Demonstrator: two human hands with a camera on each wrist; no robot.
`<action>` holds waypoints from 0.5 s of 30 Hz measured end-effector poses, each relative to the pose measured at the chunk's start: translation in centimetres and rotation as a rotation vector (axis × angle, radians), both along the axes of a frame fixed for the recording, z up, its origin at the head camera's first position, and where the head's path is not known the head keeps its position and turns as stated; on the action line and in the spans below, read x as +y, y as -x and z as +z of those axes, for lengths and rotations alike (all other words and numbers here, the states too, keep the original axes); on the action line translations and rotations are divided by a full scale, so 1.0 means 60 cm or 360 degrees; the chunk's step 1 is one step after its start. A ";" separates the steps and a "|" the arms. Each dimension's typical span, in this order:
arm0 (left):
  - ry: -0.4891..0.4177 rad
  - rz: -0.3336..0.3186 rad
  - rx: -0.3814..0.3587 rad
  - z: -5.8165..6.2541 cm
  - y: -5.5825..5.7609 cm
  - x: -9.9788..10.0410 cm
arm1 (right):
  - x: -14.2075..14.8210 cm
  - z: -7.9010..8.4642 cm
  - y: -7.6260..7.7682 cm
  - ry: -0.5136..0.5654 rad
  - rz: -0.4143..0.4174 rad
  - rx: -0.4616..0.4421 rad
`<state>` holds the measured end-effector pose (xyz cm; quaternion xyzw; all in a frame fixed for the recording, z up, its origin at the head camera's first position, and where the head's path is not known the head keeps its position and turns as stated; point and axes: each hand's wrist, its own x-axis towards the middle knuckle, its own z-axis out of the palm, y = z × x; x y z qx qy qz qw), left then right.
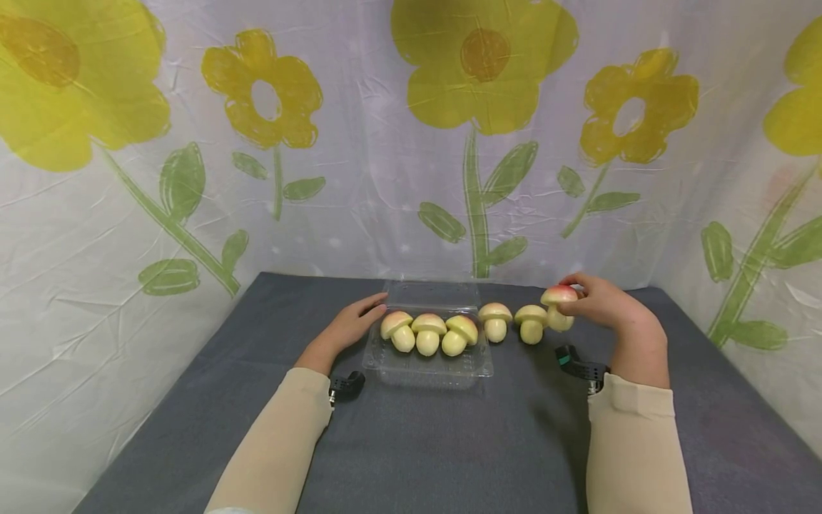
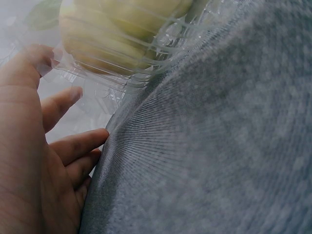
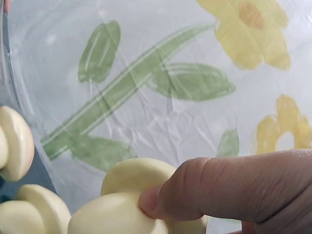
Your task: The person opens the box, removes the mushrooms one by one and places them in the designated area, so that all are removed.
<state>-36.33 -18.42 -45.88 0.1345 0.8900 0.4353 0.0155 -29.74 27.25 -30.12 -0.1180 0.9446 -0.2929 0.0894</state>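
Observation:
Between thumb and fingers, my right hand point(image 1: 606, 303) grips a mushroom with a red-tinged cap point(image 1: 560, 298); in the right wrist view the thumb point(image 3: 170, 197) presses on its pale surface. Two more mushrooms, one point(image 1: 495, 321) nearer the box and one point(image 1: 531, 323) nearer the hand, stand upright on the table. A clear plastic clamshell box point(image 1: 430, 380), lid raised at the back, contains three mushrooms point(image 1: 428, 333) in a row. At its left side is my left hand point(image 1: 347, 327), fingers loosely extended and fingertips right at the wall.
A dark grey cloth point(image 1: 424, 450) covers the table. Behind and to both sides hangs a pale curtain point(image 1: 359, 178) printed with yellow flowers, close to the table's back edge. A black wrist device point(image 1: 581, 365) juts inward from the right wrist.

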 end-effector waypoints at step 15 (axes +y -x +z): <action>0.0008 0.0007 0.0006 0.002 -0.002 0.001 | 0.046 -0.048 0.027 0.0018 -0.0092 -0.0049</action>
